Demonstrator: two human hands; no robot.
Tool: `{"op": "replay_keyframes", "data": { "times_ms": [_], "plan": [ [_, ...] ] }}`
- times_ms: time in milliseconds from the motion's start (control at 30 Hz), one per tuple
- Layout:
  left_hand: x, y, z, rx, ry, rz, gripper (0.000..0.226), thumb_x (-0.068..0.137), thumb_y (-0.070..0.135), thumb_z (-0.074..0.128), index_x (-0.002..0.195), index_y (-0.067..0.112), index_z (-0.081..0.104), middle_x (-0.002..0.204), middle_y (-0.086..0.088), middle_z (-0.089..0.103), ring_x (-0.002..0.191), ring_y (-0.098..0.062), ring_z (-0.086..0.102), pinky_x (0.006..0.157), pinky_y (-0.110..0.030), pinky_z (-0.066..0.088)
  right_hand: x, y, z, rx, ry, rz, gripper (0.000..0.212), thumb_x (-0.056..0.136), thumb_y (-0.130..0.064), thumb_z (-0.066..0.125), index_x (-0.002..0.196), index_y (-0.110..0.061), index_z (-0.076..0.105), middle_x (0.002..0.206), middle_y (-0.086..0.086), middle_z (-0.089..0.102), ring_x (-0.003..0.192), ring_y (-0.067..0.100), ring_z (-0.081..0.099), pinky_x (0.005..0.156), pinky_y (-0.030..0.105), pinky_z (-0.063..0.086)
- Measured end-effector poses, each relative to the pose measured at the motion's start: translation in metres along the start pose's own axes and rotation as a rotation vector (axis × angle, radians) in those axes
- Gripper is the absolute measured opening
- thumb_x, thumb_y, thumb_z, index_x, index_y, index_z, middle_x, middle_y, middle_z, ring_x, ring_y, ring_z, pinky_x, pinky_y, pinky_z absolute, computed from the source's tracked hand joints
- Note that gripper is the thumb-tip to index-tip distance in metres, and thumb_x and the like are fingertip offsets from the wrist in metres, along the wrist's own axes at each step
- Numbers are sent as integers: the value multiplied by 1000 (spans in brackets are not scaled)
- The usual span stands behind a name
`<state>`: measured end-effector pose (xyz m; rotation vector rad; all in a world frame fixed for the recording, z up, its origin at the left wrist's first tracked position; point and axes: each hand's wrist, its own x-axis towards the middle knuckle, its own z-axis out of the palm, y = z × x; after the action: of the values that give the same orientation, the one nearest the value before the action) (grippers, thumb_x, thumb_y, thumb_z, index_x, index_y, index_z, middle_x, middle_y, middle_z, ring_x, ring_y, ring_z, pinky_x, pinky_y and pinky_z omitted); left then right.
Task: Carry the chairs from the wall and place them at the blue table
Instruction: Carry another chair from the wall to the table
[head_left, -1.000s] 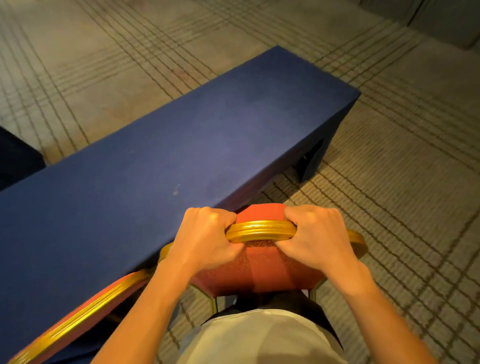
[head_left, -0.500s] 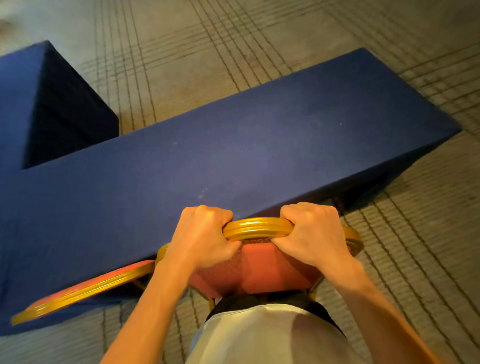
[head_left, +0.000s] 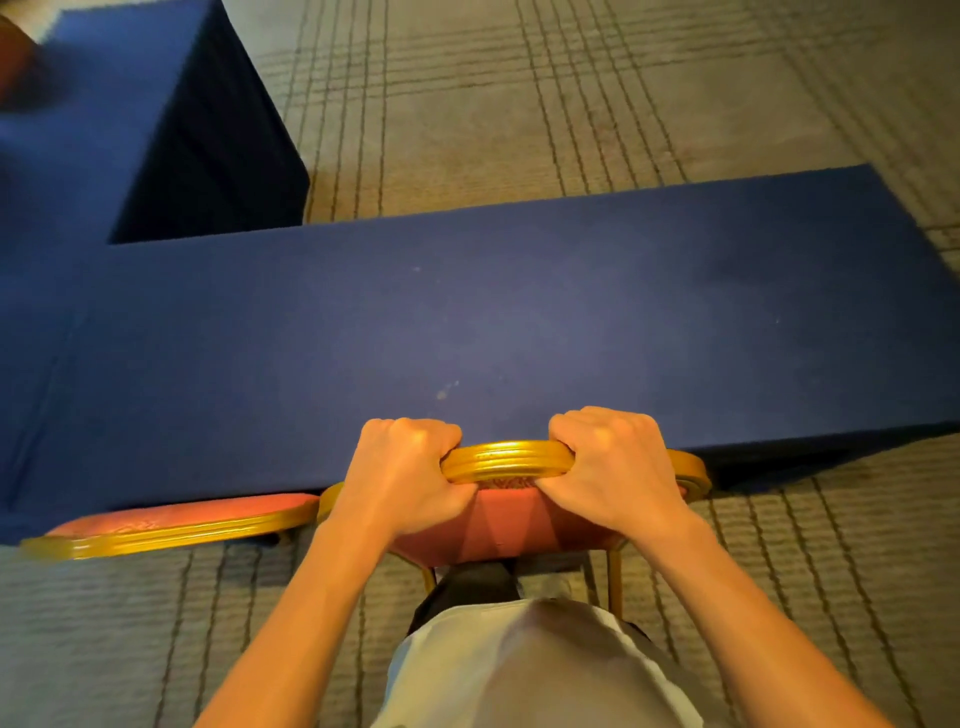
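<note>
Head view: we look down over our own arms at a chair (head_left: 506, 462) pushed up to the blue table (head_left: 519, 322), on a lined carpet (head_left: 519, 104).
Chair: its gold top rail runs left to right, parallel with the table's near edge and just at it; the red back faces us, so the chair points at the table, and the seat is hidden from us.
Left hand (head_left: 402, 478): fingers curled over the rail's left part, thumb under it, gripping tight.
Right hand (head_left: 618, 467): wrapped round the rail's right part in the same way.
Blue table: its long axis lies across the view, left to right.
Second chair (head_left: 176, 519): at the same near edge, to the left of ours, its rail also along that edge.
Other blue table (head_left: 104, 130): meets ours at the far left corner and runs away from us.
Change: half a second ago the table slanted up to the right; now it lies nearly level. A second ago a strip of red seat showed beyond the rail; now none does. Both hands keep their grip.
</note>
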<state>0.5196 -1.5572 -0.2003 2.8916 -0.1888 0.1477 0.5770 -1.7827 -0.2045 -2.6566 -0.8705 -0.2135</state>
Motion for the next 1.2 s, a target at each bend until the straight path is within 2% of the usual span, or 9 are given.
{"op": "replay_keyframes", "data": {
  "times_ms": [133, 233, 300, 567, 667, 767, 967, 1067, 1200],
  "plan": [
    [2, -14, 15, 2, -27, -6, 31, 62, 41, 48, 54, 23, 25, 47, 7, 23, 40, -19, 22, 46, -22, 13, 13, 0, 16, 9, -31, -32, 30, 67, -42, 60, 58, -25, 37, 50, -6, 44, 47, 16, 36, 47, 23, 11],
    [1, -22, 26, 18, -44, -8, 33, 62, 39, 53, 54, 24, 25, 48, 8, 21, 41, -19, 22, 46, -22, 13, 18, 3, 33, -24, -92, -56, 45, 59, -41, 81, 58, -25, 38, 51, -6, 47, 47, 18, 46, 46, 26, 20],
    [4, -26, 29, 11, -33, -30, 38, 61, 35, 61, 54, 24, 25, 48, 7, 20, 42, -20, 22, 46, -22, 15, 26, 4, 37, -35, -109, -57, 51, 56, -42, 87, 59, -27, 38, 52, -7, 48, 48, 19, 49, 47, 26, 22],
    [7, -30, 34, -29, 25, -93, 36, 65, 30, 64, 53, 22, 31, 45, 5, 33, 40, -19, 27, 41, -27, 25, 36, 6, 40, 40, -121, -56, 35, 71, -38, 78, 66, -30, 45, 61, -10, 52, 56, 12, 39, 48, 18, 13],
    [4, -27, 39, -15, 52, -94, 35, 69, 30, 64, 53, 21, 34, 45, 5, 39, 40, -18, 31, 42, -25, 24, 27, 6, 43, 63, -143, -35, 27, 76, -39, 76, 68, -31, 51, 65, -12, 53, 60, 10, 41, 48, 20, 21],
    [1, -28, 44, 10, 85, -80, 37, 72, 31, 65, 54, 23, 34, 46, 6, 40, 42, -15, 28, 47, -18, 12, 21, 5, 48, 67, -179, -29, 25, 82, -48, 73, 72, -30, 59, 71, -13, 54, 66, 9, 44, 51, 25, 32],
    [0, -25, 49, 15, 177, -39, 33, 77, 34, 56, 57, 27, 31, 46, 5, 43, 45, -12, 26, 52, -16, 6, 18, 6, 48, 13, -234, -77, 28, 87, -54, 70, 74, -33, 57, 73, -16, 43, 68, 9, 40, 52, 19, 16],
    [-5, -26, 51, 7, 147, -53, 31, 75, 35, 56, 59, 28, 31, 47, 6, 45, 45, -10, 26, 52, -16, 6, 18, 5, 50, 30, -268, -97, 32, 87, -58, 68, 75, -36, 48, 76, -16, 42, 70, 9, 39, 53, 19, 15],
    [-12, -32, 68, 27, -14, -53, 40, 66, 35, 71, 59, 29, 32, 47, 7, 48, 39, -13, 36, 51, -16, 7, 11, 0, 69, 53, -385, -105, 31, 90, -59, 64, 78, -32, 55, 79, -14, 44, 75, 10, 43, 54, 19, 18]
  ]
}}
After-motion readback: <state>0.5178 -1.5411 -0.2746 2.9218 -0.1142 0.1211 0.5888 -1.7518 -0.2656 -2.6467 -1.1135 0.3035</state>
